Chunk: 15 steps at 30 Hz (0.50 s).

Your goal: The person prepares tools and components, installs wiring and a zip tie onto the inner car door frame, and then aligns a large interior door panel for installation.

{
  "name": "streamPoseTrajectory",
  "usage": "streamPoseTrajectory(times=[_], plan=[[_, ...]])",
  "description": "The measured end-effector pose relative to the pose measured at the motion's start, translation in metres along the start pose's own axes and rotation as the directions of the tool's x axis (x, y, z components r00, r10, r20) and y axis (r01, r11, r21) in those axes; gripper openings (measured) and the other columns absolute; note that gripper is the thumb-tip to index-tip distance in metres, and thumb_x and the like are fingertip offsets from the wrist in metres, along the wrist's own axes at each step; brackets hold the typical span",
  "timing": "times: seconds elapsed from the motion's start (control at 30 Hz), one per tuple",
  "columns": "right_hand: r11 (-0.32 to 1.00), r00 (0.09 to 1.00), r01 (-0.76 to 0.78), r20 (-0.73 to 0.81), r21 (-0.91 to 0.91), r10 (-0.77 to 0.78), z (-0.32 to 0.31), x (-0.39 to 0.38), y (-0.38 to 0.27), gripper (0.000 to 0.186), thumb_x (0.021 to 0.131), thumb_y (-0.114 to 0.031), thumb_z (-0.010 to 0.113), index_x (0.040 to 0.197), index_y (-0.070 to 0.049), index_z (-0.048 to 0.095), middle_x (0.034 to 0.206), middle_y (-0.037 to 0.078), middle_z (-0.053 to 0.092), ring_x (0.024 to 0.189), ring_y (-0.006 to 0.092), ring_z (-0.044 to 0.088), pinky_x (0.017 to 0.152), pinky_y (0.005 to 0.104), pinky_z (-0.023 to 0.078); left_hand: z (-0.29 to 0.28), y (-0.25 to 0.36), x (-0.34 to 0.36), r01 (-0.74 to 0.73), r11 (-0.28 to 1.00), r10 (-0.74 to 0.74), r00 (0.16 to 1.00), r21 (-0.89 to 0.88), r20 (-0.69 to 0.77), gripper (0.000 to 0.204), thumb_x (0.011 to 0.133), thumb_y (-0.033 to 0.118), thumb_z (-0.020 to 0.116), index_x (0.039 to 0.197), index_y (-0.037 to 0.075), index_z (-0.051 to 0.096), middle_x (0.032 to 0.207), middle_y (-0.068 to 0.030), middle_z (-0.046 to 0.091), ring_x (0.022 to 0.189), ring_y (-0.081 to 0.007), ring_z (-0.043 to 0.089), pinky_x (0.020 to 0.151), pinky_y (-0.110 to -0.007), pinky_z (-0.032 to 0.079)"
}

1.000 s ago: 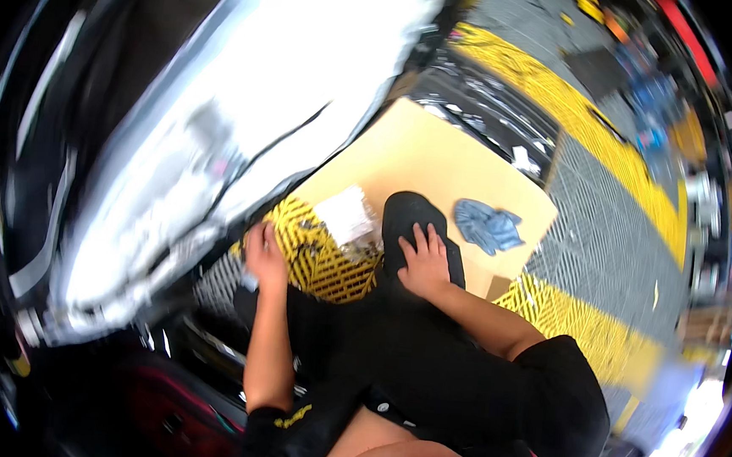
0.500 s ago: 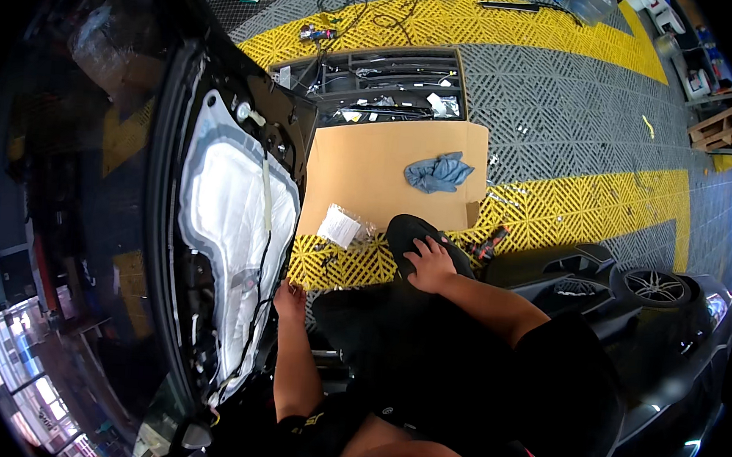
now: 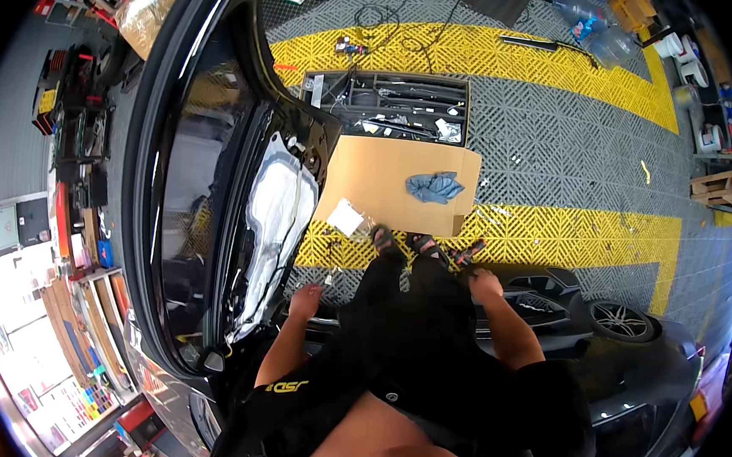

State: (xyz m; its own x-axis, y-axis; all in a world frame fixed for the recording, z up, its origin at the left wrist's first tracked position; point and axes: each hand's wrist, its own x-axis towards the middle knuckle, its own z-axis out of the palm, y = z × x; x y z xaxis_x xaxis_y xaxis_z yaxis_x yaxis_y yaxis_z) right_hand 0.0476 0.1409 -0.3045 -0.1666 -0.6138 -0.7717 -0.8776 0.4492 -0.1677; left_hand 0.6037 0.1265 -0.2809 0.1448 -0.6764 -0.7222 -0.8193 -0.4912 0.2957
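Observation:
My left hand [image 3: 305,301] hangs beside the open car door, its fingers curled in; whatever they may hold is too small to make out. The door's inner side is bare of its panel and shows a white lining sheet [image 3: 279,201]. On the right, my right hand [image 3: 487,286] hangs loosely near the dark car body, fingers partly bent, with nothing visible in it. A red and black power tool [image 3: 469,252] lies on the floor just beyond that hand. My feet, in dark sandals [image 3: 420,242], are at the near edge of a flattened cardboard sheet [image 3: 370,174].
On the cardboard lie a blue-grey cloth [image 3: 435,187] and a clear bag with white paper [image 3: 346,219]. Behind it, a removed dark panel [image 3: 383,102] holds small parts. Cables [image 3: 379,15] and another tool [image 3: 350,47] lie farther off. A car wheel [image 3: 623,321] stands at right.
My body has straightened up and the view has widened. My right hand has left my knee and moved right. My left hand has come away from the door edge.

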Motion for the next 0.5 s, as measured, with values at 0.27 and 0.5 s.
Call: streamPoseTrajectory(times=[0.27, 0.5], plan=[[0.869, 0.982, -0.098, -0.094, 0.486, 0.163, 0.015, 0.013, 0.049, 0.033, 0.098, -0.031, 0.053, 0.098, -0.006, 0.074, 0.077, 0.007, 0.073, 0.069, 0.0194, 0.072, 0.070, 0.0336, 0.056, 0.022, -0.049, 0.031, 0.163, 0.985, -0.172, 0.962, 0.059, 0.214, 0.032, 0.095, 0.035, 0.059, 0.114, 0.013, 0.072, 0.117, -0.0188, 0.070, 0.107, -0.0404, 0.067, 0.085, -0.050, 0.056], [0.968, 0.985, 0.022, -0.172, 0.249, 0.022, -0.095, 0.047, -0.009, 0.032, 0.093, -0.031, 0.069, 0.120, -0.014, 0.073, 0.112, 0.018, 0.074, 0.105, 0.0367, 0.070, 0.092, 0.0455, 0.055, -0.012, 0.000, 0.104, -0.188, 0.981, 0.179, 0.972, -0.047, -0.155, 0.032, 0.094, 0.033, 0.058, 0.103, 0.007, 0.074, 0.109, -0.0175, 0.073, 0.104, -0.0366, 0.069, 0.086, -0.048, 0.055]])
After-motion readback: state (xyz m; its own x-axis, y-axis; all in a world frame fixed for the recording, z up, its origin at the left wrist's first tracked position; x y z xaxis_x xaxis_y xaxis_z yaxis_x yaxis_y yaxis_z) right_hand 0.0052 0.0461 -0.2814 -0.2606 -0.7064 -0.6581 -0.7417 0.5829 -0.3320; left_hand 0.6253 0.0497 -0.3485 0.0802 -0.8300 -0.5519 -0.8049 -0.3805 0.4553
